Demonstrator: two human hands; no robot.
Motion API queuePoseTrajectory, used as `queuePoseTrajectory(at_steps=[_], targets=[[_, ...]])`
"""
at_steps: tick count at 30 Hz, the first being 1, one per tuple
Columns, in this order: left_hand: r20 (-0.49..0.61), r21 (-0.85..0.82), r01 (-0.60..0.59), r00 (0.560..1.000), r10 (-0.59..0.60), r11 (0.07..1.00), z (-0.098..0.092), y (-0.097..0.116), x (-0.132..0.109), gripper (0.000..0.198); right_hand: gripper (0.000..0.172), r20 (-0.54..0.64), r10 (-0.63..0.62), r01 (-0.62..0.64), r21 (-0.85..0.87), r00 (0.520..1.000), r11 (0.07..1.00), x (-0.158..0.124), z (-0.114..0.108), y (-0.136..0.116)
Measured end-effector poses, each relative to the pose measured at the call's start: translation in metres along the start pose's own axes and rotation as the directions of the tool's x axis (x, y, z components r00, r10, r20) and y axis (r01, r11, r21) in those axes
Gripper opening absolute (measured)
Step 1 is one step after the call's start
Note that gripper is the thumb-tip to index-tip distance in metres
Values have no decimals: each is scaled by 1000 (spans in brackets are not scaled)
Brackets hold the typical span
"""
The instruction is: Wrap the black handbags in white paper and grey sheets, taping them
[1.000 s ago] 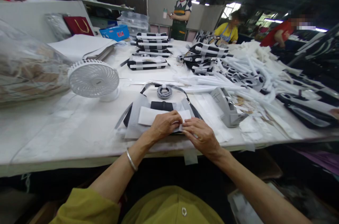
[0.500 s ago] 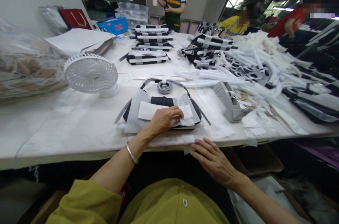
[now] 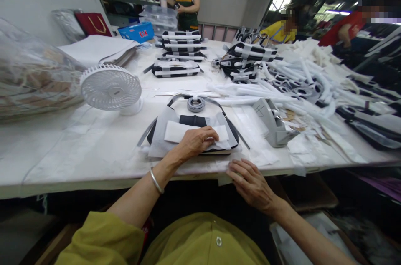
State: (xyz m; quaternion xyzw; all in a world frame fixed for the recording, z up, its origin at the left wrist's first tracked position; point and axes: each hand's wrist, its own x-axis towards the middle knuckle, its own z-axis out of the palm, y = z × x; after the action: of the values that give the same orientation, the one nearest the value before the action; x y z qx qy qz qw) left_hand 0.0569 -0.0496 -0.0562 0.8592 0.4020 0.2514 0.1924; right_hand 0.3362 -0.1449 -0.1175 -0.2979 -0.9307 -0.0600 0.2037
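A black handbag (image 3: 232, 130) lies on the table before me, its front covered with thin white wrapping paper (image 3: 159, 133). Across it runs a folded white strip (image 3: 174, 131), just below a black tab (image 3: 192, 120). My left hand (image 3: 199, 139) presses on this strip with curled fingers, the fingertips partly hidden. Behind the bag, inside its strap, sits a wrapped grey coil (image 3: 196, 104). My right hand (image 3: 250, 183) rests at the table's front edge, fingers loosely bent and a little apart. Near its fingertips a small translucent piece (image 3: 224, 180) hangs over the edge.
A grey tape dispenser (image 3: 274, 125) stands right of the bag, a white fan (image 3: 112, 87) to its left. Wrapped bags (image 3: 175, 69) are stacked farther back, near white tubes (image 3: 250, 88). A large plastic sack (image 3: 34, 77) fills the left side. Several people stand beyond the table.
My right hand's fingers have drawn in slightly at the table edge. The left hand stays on the strip. The person at the back has shifted left in view.
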Motion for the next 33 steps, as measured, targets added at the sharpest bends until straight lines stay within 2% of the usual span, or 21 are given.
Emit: queuePoseTrajectory(at_steps=[3, 5, 10, 15, 20, 24, 28, 33], targets=[[14, -12, 2, 1000, -2, 1000, -2, 0, 0, 24, 55, 52, 50, -44, -112, 997, 993, -18, 3, 8], [18, -20, 0, 1000, 1, 1000, -3, 1, 0, 26, 52, 1, 86, -85, -122, 996, 989, -17, 7, 9], [26, -25, -2, 1000, 2, 1000, -3, 1, 0, 31, 37, -167, 91, -93, -2, 982, 996, 20, 10, -1], [23, -2, -7, 1000, 7, 1000, 0, 0, 0, 34, 33, -230, 71, -36, 152, 971, 988, 44, 3, -9], [14, 11, -9, 1000, 9, 1000, 0, 0, -2, 32, 30, -204, 55, -7, 232, 977, 973, 47, -11, -22], [-6, 43, -15, 1000, 15, 999, 2, -1, -3, 25, 27, -225, 1, 23, 104, 974, 994, 63, -33, -27], [-11, 74, -52, 999, 53, 996, 4, -1, -5, 20, 30, -153, -73, 83, 64, 986, 994, 92, -49, -16], [34, 85, -73, 997, 70, 994, 1, 4, -6, 19, 39, -18, -80, 82, 134, 997, 988, 111, -49, 6]])
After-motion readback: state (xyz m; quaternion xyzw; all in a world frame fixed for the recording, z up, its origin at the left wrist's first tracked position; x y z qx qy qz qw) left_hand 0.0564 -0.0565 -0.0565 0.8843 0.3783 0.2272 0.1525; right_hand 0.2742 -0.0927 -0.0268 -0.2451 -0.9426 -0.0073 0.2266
